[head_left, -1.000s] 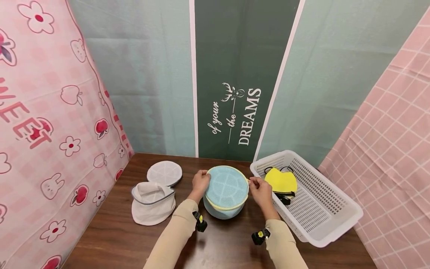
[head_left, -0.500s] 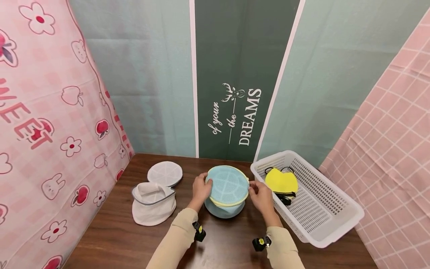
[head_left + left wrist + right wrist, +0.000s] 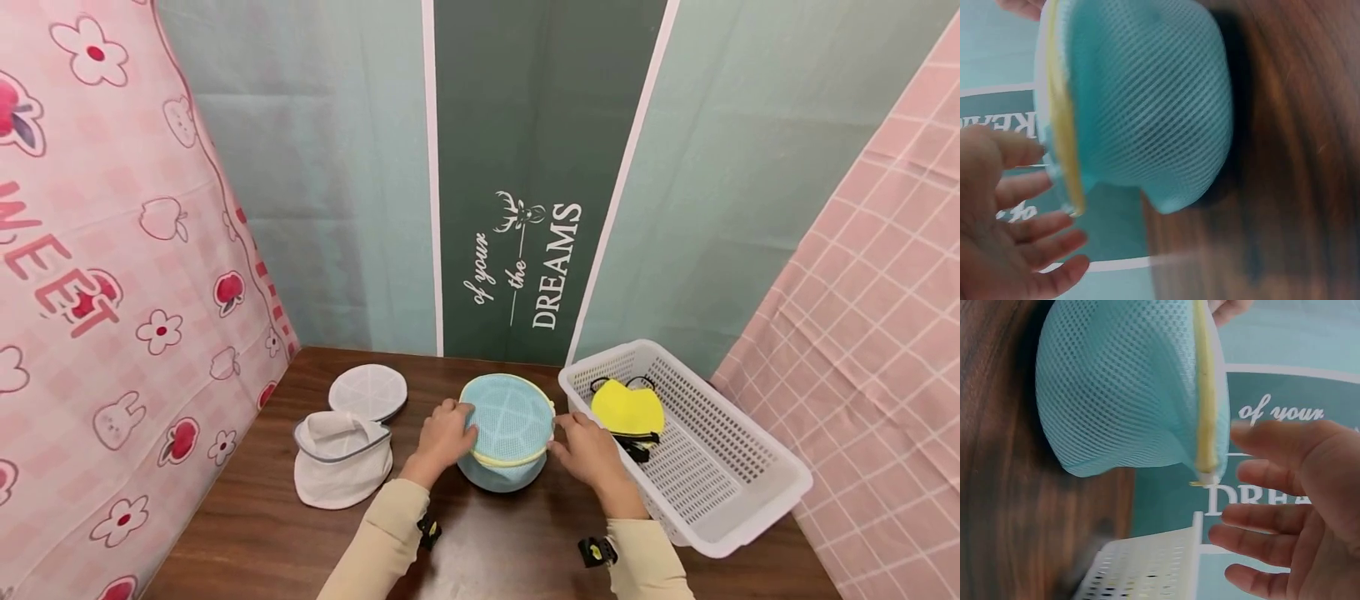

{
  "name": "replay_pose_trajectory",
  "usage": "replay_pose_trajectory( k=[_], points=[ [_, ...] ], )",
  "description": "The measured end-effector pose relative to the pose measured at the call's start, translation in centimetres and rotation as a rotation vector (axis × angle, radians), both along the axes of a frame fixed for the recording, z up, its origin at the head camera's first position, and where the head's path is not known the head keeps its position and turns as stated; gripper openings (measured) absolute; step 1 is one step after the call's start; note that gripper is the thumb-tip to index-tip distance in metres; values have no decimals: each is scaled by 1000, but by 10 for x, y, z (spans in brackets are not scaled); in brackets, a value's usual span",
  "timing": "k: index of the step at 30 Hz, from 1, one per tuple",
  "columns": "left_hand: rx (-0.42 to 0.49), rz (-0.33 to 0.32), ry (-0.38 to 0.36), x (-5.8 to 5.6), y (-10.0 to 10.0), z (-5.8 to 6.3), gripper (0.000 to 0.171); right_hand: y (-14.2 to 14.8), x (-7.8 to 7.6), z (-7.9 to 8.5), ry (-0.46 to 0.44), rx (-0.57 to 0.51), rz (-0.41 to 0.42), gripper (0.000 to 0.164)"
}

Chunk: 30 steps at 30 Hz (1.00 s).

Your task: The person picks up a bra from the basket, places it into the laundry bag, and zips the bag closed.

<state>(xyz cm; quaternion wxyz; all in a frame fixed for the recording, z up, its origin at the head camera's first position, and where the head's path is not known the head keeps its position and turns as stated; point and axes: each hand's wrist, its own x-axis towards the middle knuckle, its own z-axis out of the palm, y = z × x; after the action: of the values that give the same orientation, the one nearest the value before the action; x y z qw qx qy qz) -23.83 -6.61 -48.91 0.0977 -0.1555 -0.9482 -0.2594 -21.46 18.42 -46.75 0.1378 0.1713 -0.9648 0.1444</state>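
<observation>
A round light-blue mesh laundry bag (image 3: 510, 417) with a yellow zip edge stands upright on the brown table, its flat lid lying over the top. At its left rim, my left hand (image 3: 446, 435) has relaxed, spread fingers; in the left wrist view the fingertips touch or nearly touch the yellow zip edge (image 3: 1063, 119). Beside the right rim is my right hand (image 3: 592, 454), fingers extended and apart. The right wrist view shows the zip pull (image 3: 1207, 479) hanging free, with the thumb close to the lid. Neither hand grips the bag.
Left of the blue bag sits a white laundry bag (image 3: 341, 479) with a grey edge, opened, its round white lid (image 3: 367, 390) folded back behind it. A white plastic basket (image 3: 757, 500) on the right holds a yellow item (image 3: 628, 408) with black straps.
Both hands have loosened from the blue bag's rim; the right hand no longer pinches at the zip and has drawn slightly toward me. The bag stays in place.
</observation>
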Motion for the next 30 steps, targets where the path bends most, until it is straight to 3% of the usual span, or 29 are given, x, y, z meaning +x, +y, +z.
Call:
replay_pose_trajectory(
  k=[4, 8, 15, 23, 30],
  points=[
    [-157, -74, 21, 8, -4, 8, 33, 2, 2, 5, 39, 39, 61, 37],
    [-218, -89, 22, 12, -7, 15, 33, 4, 1, 9, 57, 59, 99, 38],
    [-179, -77, 5, 16, -13, 19, 33, 3, 0, 12, 46, 47, 86, 40],
    [-198, 1, 106, 20, -33, 22, 31, 18, -1, 15, 92, 92, 54, 43],
    [-206, 54, 123, 20, -53, 22, 31, 37, -9, 21, 75, 143, 45, 40]
  ],
)
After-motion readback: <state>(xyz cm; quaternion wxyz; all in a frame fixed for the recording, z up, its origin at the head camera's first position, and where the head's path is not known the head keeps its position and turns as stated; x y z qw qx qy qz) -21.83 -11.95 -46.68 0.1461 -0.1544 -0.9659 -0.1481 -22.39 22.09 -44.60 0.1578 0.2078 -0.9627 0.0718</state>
